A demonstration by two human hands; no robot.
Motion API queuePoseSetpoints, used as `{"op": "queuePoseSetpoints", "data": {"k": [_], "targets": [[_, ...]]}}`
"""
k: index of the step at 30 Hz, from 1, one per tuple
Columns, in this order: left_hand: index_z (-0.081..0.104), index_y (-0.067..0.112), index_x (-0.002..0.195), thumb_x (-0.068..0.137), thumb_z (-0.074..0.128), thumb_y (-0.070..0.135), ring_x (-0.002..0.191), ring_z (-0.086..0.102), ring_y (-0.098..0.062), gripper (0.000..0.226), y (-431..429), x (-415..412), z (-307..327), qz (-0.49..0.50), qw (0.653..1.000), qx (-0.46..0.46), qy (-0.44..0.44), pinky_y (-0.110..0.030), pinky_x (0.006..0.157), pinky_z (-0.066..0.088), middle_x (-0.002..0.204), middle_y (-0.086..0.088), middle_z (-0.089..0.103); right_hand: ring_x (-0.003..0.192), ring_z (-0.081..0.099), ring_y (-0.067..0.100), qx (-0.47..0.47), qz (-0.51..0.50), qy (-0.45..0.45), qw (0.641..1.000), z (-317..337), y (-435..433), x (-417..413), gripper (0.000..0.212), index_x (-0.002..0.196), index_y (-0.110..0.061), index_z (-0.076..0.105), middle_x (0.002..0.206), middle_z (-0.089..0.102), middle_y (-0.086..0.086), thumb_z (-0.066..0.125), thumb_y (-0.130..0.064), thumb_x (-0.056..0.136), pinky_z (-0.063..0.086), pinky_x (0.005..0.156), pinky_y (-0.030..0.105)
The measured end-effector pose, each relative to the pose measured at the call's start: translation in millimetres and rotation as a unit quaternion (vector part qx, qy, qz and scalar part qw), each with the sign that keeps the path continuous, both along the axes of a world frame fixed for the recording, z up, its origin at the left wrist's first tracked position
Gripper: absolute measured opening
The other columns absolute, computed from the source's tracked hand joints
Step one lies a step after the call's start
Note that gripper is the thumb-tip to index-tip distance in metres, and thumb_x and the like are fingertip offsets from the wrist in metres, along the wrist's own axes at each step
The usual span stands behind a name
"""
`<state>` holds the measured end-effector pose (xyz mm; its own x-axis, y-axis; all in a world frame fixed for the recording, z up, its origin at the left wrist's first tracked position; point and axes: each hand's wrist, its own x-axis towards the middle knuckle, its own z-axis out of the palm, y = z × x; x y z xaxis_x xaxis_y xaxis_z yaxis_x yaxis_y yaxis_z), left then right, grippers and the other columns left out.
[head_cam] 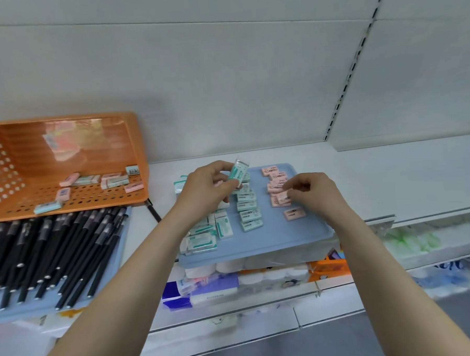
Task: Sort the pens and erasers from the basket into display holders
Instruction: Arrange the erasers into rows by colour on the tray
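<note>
The left hand (210, 188) is raised over the left half of the blue tray (299, 234). Its fingers are curled round a green eraser (238, 172), which tilts upward, clear of the tray. The right hand (315, 194) hangs over the tray's right half, thumb and fingertips pinching a pink eraser (283, 197) at the near end of the row of pink erasers (275, 179), which starts at the tray's far edge. Whether the held piece touches the row I cannot tell. A single pink piece (294, 213) lies apart, nearer the tray's right edge. A row of green erasers (247, 208) runs down the middle of the tray, and a loose heap of green ones (201, 238) sits along its left edge. The tray rests on a white shelf (391, 175), with its near edge jutting past the shelf front. At the shelf's left end is an orange basket (137, 134), tipped so its open side faces forward, with scattered erasers (111, 181) in pink and green lying on its perforated lower side. Just in front of the basket, black pens (49, 250) lie side by side on a second blue tray (23, 311). Wrapped goods (261, 277) fill the shelf below.
</note>
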<state>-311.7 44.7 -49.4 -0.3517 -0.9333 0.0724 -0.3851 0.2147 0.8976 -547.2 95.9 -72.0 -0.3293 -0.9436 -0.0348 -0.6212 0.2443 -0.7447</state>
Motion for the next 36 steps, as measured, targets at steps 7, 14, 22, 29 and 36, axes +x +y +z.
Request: {"op": "queuePoseSetpoints", "data": {"k": [7, 14, 22, 29, 36], "targets": [[0.064, 0.028, 0.102, 0.086, 0.068, 0.023, 0.056, 0.062, -0.007, 0.018, 1, 0, 3, -0.038, 0.998, -0.015, -0.047, -0.009, 0.044, 0.036, 0.082, 0.005, 0.073, 0.073, 0.065, 0.006, -0.101, 0.085, -0.167, 0.977, 30, -9, 41, 0.013, 0.103, -0.018, 0.073, 0.089, 0.072, -0.004, 0.068, -0.022, 0.091, 0.051, 0.061, 0.022], [0.063, 0.026, 0.104, 0.096, 0.055, 0.039, 0.06, 0.06, -0.007, 0.017, -7, 26, 9, 0.069, 0.996, 0.001, 0.063, -0.021, 0.045, 0.045, 0.088, 0.005, 0.073, 0.067, 0.064, 0.01, -0.098, 0.041, -0.277, 0.955, 32, -16, 46, 0.012, 0.102, -0.009, 0.071, 0.077, 0.071, 0.002, 0.066, -0.014, 0.092, 0.048, 0.057, 0.023], [0.053, 0.022, 0.108, 0.091, 0.054, 0.024, 0.077, 0.059, -0.016, 0.018, -11, 61, 8, 0.051, 0.992, 0.081, 0.087, -0.025, 0.064, 0.05, 0.1, -0.006, 0.06, 0.06, 0.067, 0.014, 0.024, 0.187, -0.119, 0.975, 29, -8, 80, 0.011, 0.095, -0.007, 0.069, 0.071, 0.072, 0.009, 0.073, -0.007, 0.085, 0.054, 0.06, 0.024], [0.048, 0.031, 0.129, 0.092, 0.041, -0.006, 0.1, 0.064, -0.008, 0.053, -5, 81, 1, -0.014, 0.997, 0.057, 0.047, -0.029, 0.087, 0.053, 0.113, 0.004, 0.061, 0.057, 0.069, 0.008, 0.015, 0.192, 0.032, 0.981, 20, -12, 107, 0.007, 0.084, -0.014, 0.072, 0.072, 0.074, 0.0, 0.076, -0.012, 0.079, 0.059, 0.07, 0.028], [0.032, 0.033, 0.145, 0.09, 0.057, -0.005, 0.105, 0.067, -0.021, 0.071, -3, 90, 1, -0.046, 0.991, 0.071, 0.106, -0.039, 0.098, 0.05, 0.113, -0.01, 0.066, 0.069, 0.068, 0.011, -0.009, 0.149, 0.133, 0.98, 17, -14, 122, 0.009, 0.084, -0.021, 0.069, 0.082, 0.072, -0.004, 0.069, -0.013, 0.082, 0.058, 0.074, 0.034]]}}
